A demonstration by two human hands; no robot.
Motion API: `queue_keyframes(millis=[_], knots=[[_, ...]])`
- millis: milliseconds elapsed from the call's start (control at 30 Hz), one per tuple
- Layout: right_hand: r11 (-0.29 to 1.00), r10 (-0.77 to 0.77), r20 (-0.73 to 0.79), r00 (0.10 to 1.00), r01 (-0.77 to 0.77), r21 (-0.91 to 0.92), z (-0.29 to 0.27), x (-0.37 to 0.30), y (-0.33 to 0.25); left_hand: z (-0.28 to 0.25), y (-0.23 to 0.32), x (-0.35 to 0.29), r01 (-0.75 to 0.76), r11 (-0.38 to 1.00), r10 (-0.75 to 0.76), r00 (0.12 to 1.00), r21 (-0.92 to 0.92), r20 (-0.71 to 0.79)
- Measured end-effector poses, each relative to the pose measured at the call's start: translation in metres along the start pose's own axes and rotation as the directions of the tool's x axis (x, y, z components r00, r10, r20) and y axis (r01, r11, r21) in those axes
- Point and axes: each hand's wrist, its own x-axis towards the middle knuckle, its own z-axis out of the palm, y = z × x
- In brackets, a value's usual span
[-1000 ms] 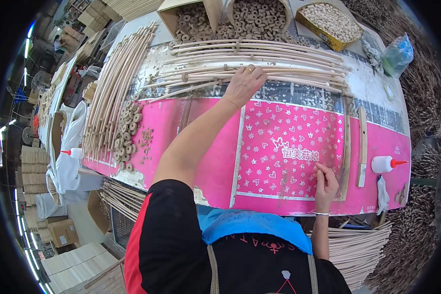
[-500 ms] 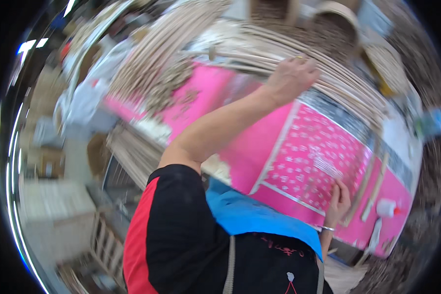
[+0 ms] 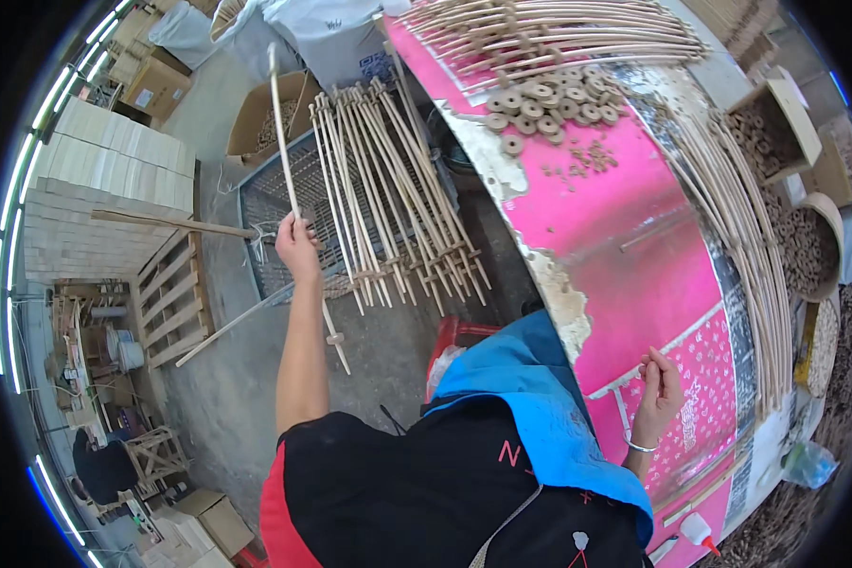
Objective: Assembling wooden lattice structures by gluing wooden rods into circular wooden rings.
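The long wooden rod (image 3: 283,142) is at the person's left, away from the table, slanting beside the bundle of rods (image 3: 379,189) on the mesh cart (image 3: 265,199). The left hand (image 3: 298,248) grasps it near its middle; a small ring (image 3: 334,338) sits near the lower end. In my judgement, this balanced grip is good, and both ends need watching so that they do not strike the neighbouring rods. The right hand (image 3: 660,393) is half curled by the pink table (image 3: 625,312); whether it pinches something small, I cannot tell. A wooden bar (image 3: 170,221) and the red stool (image 3: 452,333) could hinder movement. Loose rings (image 3: 540,104) lie on the table.
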Motion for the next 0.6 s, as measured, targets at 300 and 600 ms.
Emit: queue_keyframes(millis=[300, 600], knots=[[0.972, -0.037, -0.081, 0.996, 0.017, -0.233, 0.019, 0.003, -0.003, -0.001, -0.154, 0.115, 0.419, 0.906, -0.420, 0.908, -0.050, 0.001], [0.933, 0.038, -0.103, 0.994, -0.072, -0.352, 0.026, -0.028, 0.005, 0.030, -0.210, 0.149, 0.546, 0.836, -0.545, 0.838, -0.058, 0.036]])
